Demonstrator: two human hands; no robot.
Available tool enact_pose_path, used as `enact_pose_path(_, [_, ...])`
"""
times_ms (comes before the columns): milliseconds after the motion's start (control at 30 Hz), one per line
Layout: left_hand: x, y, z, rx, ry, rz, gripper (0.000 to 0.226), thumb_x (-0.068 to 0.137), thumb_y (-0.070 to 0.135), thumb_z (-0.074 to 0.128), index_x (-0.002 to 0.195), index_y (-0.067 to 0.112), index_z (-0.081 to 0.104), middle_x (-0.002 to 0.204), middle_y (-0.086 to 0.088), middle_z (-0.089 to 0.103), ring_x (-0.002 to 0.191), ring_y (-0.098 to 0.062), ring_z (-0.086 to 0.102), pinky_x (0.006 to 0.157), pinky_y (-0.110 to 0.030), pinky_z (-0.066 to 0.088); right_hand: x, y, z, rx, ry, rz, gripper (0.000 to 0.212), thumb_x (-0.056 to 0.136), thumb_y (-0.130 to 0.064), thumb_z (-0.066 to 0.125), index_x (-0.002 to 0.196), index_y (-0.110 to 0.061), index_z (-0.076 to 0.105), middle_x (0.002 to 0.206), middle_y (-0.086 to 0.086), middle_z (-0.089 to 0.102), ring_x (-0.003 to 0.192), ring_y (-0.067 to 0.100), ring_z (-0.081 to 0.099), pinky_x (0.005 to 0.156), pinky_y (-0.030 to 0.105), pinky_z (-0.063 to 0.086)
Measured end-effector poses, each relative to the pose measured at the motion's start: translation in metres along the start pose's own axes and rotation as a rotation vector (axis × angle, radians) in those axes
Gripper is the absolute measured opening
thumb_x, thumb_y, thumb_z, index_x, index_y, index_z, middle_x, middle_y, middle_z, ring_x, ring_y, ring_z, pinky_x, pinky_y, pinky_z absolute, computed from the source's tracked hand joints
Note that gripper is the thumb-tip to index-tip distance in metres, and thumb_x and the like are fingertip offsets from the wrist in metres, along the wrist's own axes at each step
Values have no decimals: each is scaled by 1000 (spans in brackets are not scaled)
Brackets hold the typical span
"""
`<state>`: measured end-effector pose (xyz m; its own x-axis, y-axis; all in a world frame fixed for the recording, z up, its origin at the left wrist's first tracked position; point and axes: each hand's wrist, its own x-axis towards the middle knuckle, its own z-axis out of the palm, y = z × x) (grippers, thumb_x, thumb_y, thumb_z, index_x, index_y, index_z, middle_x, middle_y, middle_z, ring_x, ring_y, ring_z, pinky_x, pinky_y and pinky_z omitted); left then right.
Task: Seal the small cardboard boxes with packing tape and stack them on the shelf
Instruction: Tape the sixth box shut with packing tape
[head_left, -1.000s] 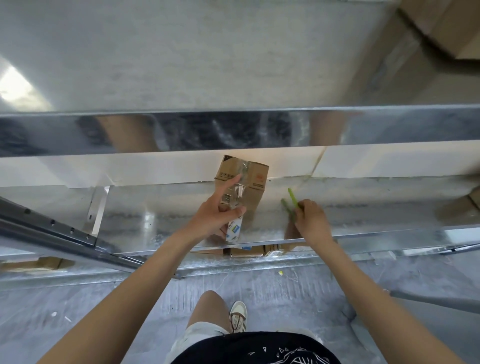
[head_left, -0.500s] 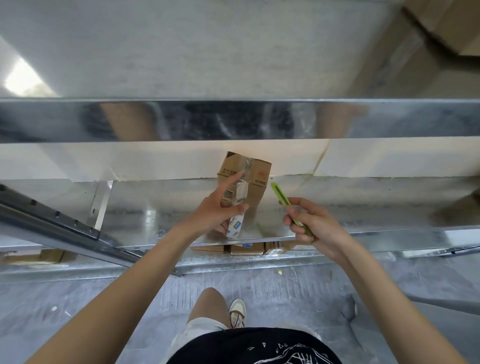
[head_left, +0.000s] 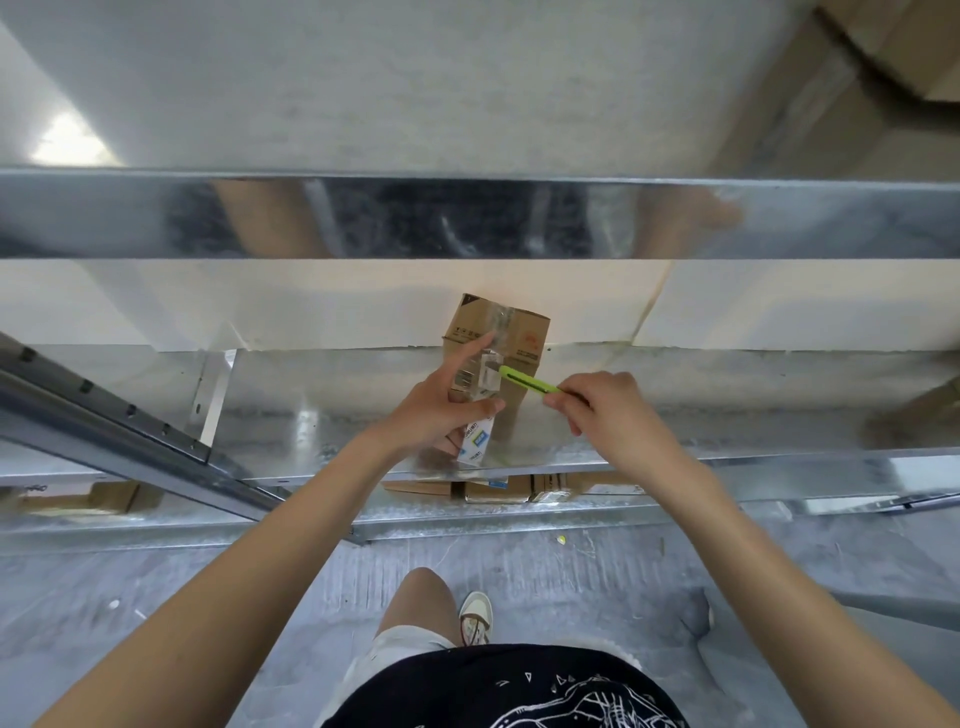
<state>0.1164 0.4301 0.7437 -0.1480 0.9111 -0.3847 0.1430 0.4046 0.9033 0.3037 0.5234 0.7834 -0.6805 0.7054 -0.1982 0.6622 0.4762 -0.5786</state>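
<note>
The right hand is gripping a green cutter, pointing its tip at tape stretched from the roll the left hand is holding. The box is standing on the shelf, taped; cutting remains.

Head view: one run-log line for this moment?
left hand: holds tape roll | right hand: grips green cutter at tape | cardboard box: on metal shelf

You have one wide-angle view from your head, tilted forward and down over a metal shelf, close enough that both forearms, your knee and the floor below fill the lower frame.
</note>
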Motion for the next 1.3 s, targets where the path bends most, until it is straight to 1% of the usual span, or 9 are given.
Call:
enact_pose_path(233, [0,0,-2,24,-5,-16,70,85,34,69,131,64,26,86,-16,69,69,-26,68,65,-40,60,5,-26,-7,-562,-21,-92,30,102,-30,39,103,-12,62,85,8,60,80,29,59,60,31,36])
enact_pose_path(433, [1,5,-7,127,11,5,69,86,35,67,136,58,26,84,-3,66,75,-18,68,65,-30,58,10,-38,-8,-821,-22,-146,19,98,-14,46,110,-10,61,85,7,55,78,27,57,59,29,33])
enact_pose_path(567, [2,9,-8,213,41,12,68,85,39,67,135,61,27,75,-6,65,70,-17,65,60,-30,56,8,-50,-13,-876,-46,-168,16,98,-8,43,106,-7,57,81,5,48,73,26,49,57,29,31])
enact_pose_path(733, [-1,15,-9,332,27,3,71,86,39,65,139,59,21,79,9,57,81,-18,65,70,-35,58,1,-71,-21,-880,-90,-188,17,90,3,45,101,-7,54,66,2,24,68,25,39,50,28,26])
enact_pose_path(867, [-3,13,-9,324,-12,7,79,87,32,65,142,56,14,71,12,50,63,-11,58,59,-26,52,6,-76,-18,-874,-111,-200,17,89,5,46,94,-10,52,65,2,27,57,19,35,50,27,27])
enact_pose_path(967, [-5,7,-6,359,-53,45,98,82,19,70,142,58,4,46,14,50,43,-3,44,46,-15,39,10,-59,-1,-888,-182,-186,19,88,7,44,97,-8,53,65,1,30,70,23,43,63,30,34])
enact_pose_path(1067, [-4,4,-5,345,-43,72,101,81,19,73,141,59,2,49,16,54,44,2,49,48,-10,38,6,-25,11,-878,-229,-117,24,89,6,43,106,-5,56,66,1,29,78,28,51,64,31,33])
enact_pose_path(1200, [-1,2,1,408,8,111,106,79,29,75,138,63,-5,62,6,58,59,-16,58,60,-22,46,-1,24,19,-775,-169,10,14,94,-4,44,104,-6,54,91,10,57,95,32,60,63,32,35])
enact_pose_path(1300, [-8,-5,2,453,95,145,109,78,32,76,133,67,-12,65,-5,63,61,-21,61,68,-32,54,-2,58,25,-656,-150,90,27,93,-2,39,118,-3,47,112,15,55,104,33,55,67,31,30])
